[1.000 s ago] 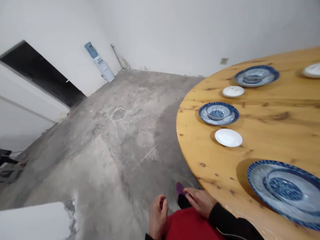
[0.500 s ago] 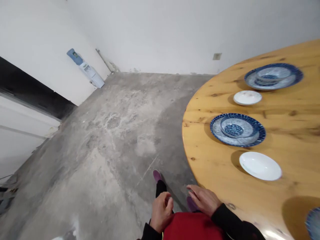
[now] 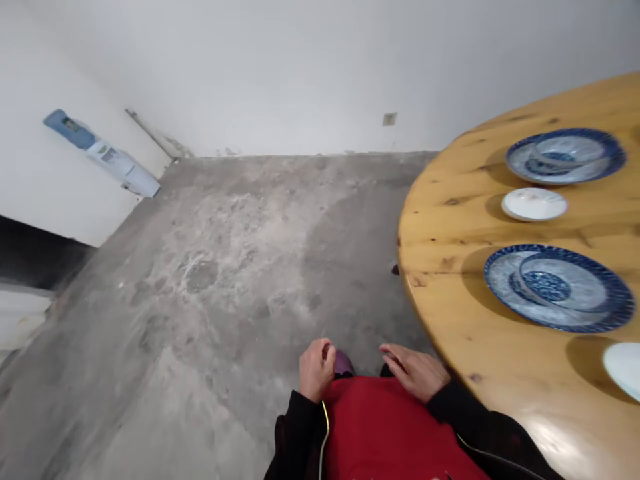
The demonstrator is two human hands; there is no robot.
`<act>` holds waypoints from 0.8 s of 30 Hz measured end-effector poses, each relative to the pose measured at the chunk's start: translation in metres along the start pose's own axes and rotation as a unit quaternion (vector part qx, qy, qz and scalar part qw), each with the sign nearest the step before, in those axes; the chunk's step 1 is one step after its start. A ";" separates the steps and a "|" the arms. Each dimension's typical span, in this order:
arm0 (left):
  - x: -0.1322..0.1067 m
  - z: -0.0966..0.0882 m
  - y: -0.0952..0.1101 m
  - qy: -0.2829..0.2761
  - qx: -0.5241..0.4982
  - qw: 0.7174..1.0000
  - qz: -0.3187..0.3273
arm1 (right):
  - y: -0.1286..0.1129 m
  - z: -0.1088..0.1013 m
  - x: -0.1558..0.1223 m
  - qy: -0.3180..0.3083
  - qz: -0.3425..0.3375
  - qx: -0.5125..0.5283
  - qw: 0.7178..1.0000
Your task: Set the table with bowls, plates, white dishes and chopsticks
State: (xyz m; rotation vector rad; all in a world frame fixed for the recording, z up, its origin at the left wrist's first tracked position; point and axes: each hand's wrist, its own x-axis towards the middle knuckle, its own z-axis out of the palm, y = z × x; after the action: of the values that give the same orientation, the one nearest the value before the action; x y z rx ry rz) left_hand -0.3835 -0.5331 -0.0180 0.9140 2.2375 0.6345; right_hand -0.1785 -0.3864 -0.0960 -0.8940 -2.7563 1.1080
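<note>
My left hand (image 3: 315, 369) hangs low in front of my red top (image 3: 390, 433), its fingers curled in with nothing visible in them. My right hand (image 3: 415, 371) is beside it with the fingers stretched out flat, holding nothing, just short of the edge of the round wooden table (image 3: 450, 227). On the table a blue patterned plate (image 3: 505, 293) carries a blue bowl (image 3: 565, 290). Nearest to it are a small white dish (image 3: 534, 204) and, further back, a second blue plate with a bowl (image 3: 565, 155).
A bare concrete floor (image 3: 240, 267) spreads to the left and ahead. A water dispenser (image 3: 103, 153) stands in the far left corner against the white wall. A dark opening (image 3: 30, 257) lies at the left edge. Part of another white dish (image 3: 625, 367) shows at the right edge.
The view has swung left and moved along the table's edge; the plates have slid right and closer. Both hands stay low in front of my body, holding nothing.
</note>
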 end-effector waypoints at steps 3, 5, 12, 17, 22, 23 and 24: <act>0.043 -0.016 0.003 -0.033 -0.010 0.999 0.022 | -0.009 -0.004 0.022 0.024 0.036 0.012 0.999; 0.071 -0.017 0.011 -0.057 -0.013 0.998 0.038 | -0.010 -0.008 0.037 0.033 0.059 0.017 0.998; 0.167 -0.026 0.039 -0.173 -0.011 0.976 0.128 | -0.004 -0.024 0.132 0.054 0.090 0.030 0.994; 0.251 -0.077 0.045 -0.084 0.008 0.993 0.084 | -0.001 -0.049 0.241 0.078 0.071 0.040 0.994; 0.325 -0.117 0.058 -0.043 0.023 0.997 0.052 | 0.000 -0.096 0.330 0.071 0.086 0.023 0.994; 0.339 -0.119 0.061 -0.056 0.027 0.997 0.055 | 0.001 -0.106 0.343 0.069 0.091 0.018 0.993; 0.353 -0.119 0.064 -0.073 0.031 0.995 0.060 | 0.001 -0.116 0.354 0.070 0.097 0.014 0.993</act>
State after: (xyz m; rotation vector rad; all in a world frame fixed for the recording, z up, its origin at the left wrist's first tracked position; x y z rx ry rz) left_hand -0.6369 -0.2525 -0.0271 1.0979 2.0935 0.5356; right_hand -0.4448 -0.1271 -0.0707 -1.2093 -2.5797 1.0599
